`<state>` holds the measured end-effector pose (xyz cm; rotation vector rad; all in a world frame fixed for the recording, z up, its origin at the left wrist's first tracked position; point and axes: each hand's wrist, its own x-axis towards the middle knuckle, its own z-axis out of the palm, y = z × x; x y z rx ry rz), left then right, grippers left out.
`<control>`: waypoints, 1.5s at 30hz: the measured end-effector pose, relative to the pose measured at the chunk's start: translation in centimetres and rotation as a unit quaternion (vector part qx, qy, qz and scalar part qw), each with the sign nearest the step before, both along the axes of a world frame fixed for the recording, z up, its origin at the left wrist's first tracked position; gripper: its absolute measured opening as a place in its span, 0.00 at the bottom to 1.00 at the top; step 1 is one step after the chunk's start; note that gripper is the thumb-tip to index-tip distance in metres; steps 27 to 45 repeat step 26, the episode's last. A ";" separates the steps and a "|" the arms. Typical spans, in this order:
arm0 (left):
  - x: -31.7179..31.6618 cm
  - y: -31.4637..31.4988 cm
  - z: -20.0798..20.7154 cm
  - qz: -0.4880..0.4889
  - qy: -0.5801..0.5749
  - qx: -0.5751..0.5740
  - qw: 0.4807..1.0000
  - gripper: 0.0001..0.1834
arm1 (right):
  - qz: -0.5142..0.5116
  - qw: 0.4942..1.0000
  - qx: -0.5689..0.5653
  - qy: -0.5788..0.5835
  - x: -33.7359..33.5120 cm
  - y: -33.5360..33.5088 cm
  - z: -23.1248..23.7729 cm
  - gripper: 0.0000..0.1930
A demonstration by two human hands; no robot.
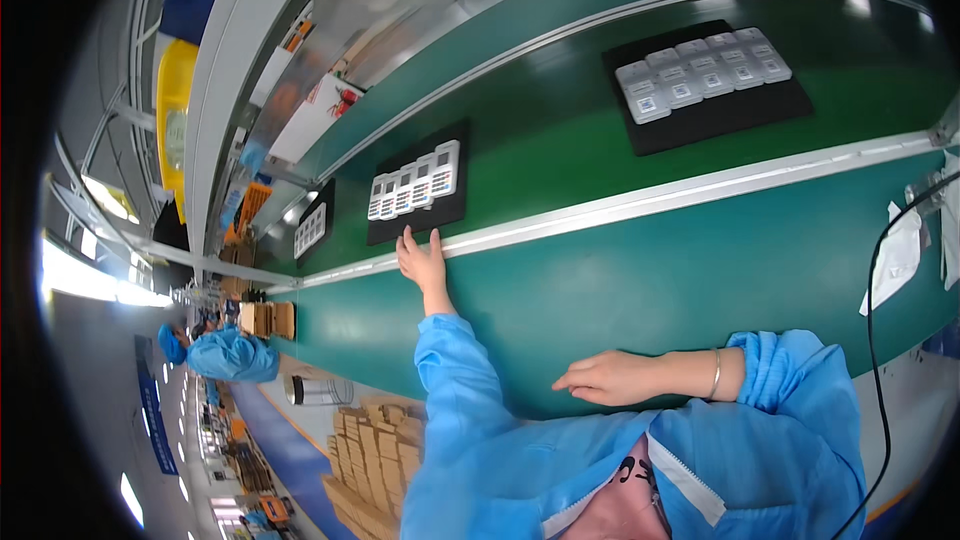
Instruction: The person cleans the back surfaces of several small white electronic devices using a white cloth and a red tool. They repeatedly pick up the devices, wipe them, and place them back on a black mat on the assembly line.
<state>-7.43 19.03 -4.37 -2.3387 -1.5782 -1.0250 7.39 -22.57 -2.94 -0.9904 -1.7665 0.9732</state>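
My left hand (pixel 423 265) reaches over the metal rail with its fingers spread and holds nothing. Its fingertips are at the near edge of a black mat (pixel 385 232), and whether they touch it I cannot tell. On this mat lies a row of several flat white plastic cases (pixel 413 185) with small dark and coloured markings. My right hand (pixel 608 378) rests low over the green worktop (pixel 570 285), close to my body. Its fingers point left, loosely bent, with nothing visible in them.
At the right, another black mat (pixel 720 130) carries several white cases (pixel 703 73); a third group of cases (pixel 311 230) lies at the far left. A metal rail (pixel 600 210) divides belt and worktop. A black cable (pixel 872 340) hangs at right. Another person (pixel 228 353) stands beyond cardboard boxes (pixel 268 320).
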 end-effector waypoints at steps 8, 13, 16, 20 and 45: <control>-0.2 0.7 -0.1 -0.131 -0.021 -0.065 0.989 0.16 | 0.009 0.999 0.031 -0.026 -0.4 0.2 -1.2 0.16; -2.9 -1.7 0.3 -0.155 -0.077 -0.116 0.978 0.14 | -0.148 0.915 0.213 -0.309 3.1 -3.2 0.8 0.14; -1.5 -6.8 -0.6 -0.214 -0.074 -0.130 0.965 0.12 | -0.337 0.838 0.134 -0.408 9.0 -8.0 0.5 0.11; 0.7 -14.7 1.7 -0.243 -0.009 -0.151 0.958 0.12 | -0.605 0.710 -0.107 -0.345 16.6 -19.3 4.2 0.15; 3.3 -18.4 1.9 -0.263 0.001 -0.176 0.949 0.15 | -0.768 0.532 -0.123 -0.334 22.2 -32.1 2.5 0.28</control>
